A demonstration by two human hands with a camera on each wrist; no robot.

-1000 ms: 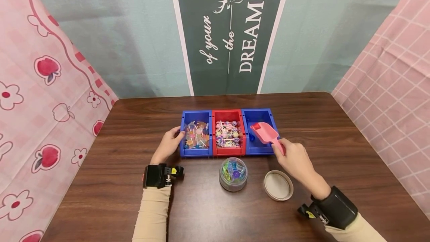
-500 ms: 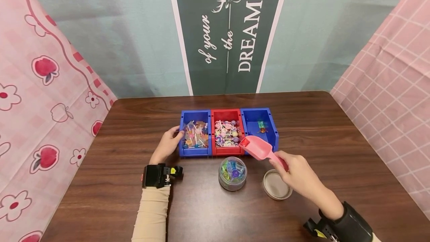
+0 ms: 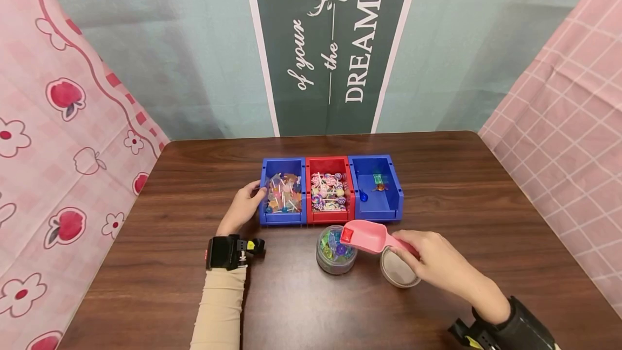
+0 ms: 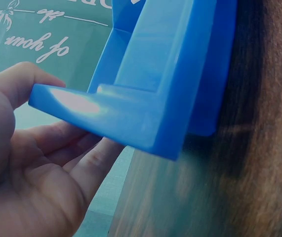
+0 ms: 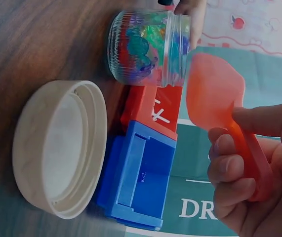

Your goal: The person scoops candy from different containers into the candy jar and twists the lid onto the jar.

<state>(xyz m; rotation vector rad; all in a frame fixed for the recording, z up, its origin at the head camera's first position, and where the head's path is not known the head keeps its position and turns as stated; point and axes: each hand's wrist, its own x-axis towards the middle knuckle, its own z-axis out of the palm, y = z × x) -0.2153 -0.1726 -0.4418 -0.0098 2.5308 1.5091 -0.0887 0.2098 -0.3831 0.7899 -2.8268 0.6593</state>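
My right hand (image 3: pixel 439 261) grips the handle of a pink scoop (image 3: pixel 370 235); a red translucent piece (image 3: pixel 347 235) lies in its front. The scoop's tip is over the right rim of a clear jar (image 3: pixel 334 267) filled with colourful translucent pieces. My left hand (image 3: pixel 240 209) holds the side wall of the left blue bin (image 3: pixel 284 220), thumb on the inner side and fingers outside and beneath in the left wrist view. The right blue bin (image 3: pixel 379 214) contains a blue piece (image 3: pixel 363 196), a green piece (image 3: pixel 378 179) and an amber piece (image 3: pixel 381 187).
A red bin (image 3: pixel 330 217) of small lollipops stands between the two blue bins. The left blue bin has assorted stick candies (image 3: pixel 284 193). A round pale lid (image 5: pixel 61 148) lies on the wooden table (image 3: pixel 301 312), right of the jar, partly under my right hand.
My right hand has brought the scoop from over the right blue bin toward me and left, to the jar, the red piece still in it. The left hand stays put.
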